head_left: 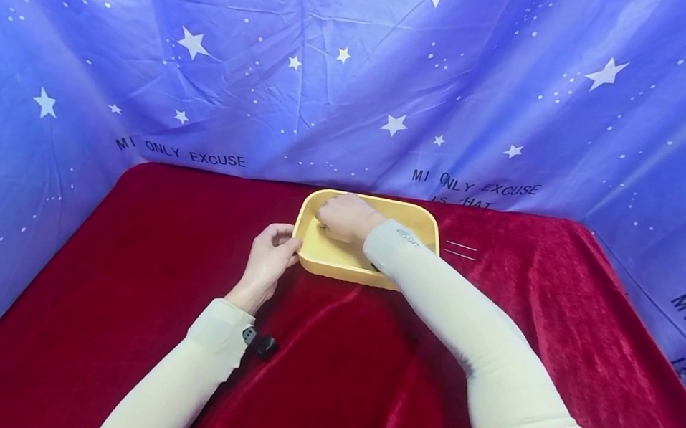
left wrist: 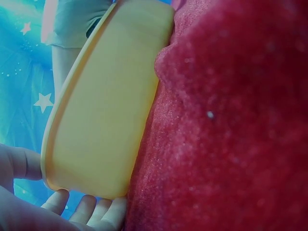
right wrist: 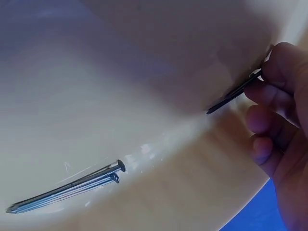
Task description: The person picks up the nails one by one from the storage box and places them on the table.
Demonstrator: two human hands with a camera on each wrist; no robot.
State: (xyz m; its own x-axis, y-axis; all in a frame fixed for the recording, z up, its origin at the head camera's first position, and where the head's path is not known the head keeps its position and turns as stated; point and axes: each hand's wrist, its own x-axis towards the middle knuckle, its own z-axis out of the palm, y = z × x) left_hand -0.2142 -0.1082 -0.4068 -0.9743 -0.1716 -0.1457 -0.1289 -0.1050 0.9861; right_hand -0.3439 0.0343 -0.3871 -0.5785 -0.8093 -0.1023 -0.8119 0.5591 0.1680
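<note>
A yellow plastic tray (head_left: 367,276) with rounded corners sits near the back of the table. My left hand (head_left: 270,260) grips its left end, thumb at the rim and fingers against the outer wall. Inside the tray, my right hand (head_left: 347,217) reaches toward the left side. The right wrist view shows its thumb and forefinger pinching a dark nail (right wrist: 231,95), which lies low along the tray's inner edge; the fingers cover its upper end. Two metal nails (right wrist: 67,187) lie side by side on the tray floor, apart from that hand.
Two thin nails (head_left: 460,250) lie on the red velvet cloth (head_left: 322,370), just right of the tray. A blue curtain (head_left: 347,84) with white stars hangs behind the table and along both sides.
</note>
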